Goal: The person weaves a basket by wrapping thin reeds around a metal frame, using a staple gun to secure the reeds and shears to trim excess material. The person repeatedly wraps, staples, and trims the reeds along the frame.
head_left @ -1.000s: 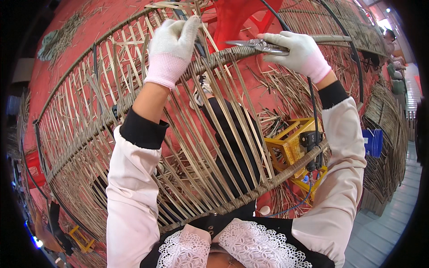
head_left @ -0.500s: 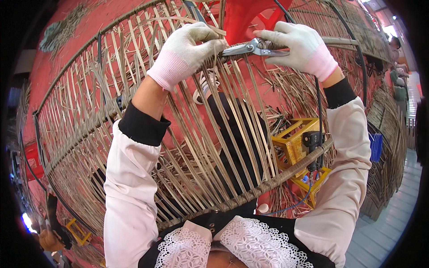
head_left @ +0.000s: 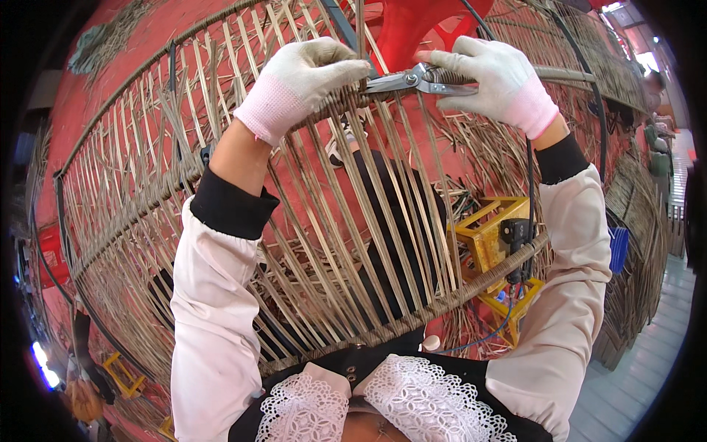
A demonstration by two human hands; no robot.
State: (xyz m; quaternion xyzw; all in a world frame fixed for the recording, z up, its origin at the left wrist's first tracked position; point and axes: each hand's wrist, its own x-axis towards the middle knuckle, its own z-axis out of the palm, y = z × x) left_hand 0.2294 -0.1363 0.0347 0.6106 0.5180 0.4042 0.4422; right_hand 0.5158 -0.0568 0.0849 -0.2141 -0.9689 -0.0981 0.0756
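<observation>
Near the top centre of the frame I have my left hand closed around the woven rim band of the big rattan frame, while my right hand is clamped on a pair of metal pliers whose tips bite at that band. The frame fills most of the view, domed, its thin pale slats fanning between bound hoops. I judge the ribs are mostly set but still open and unwoven, so much weaving is left.
</observation>
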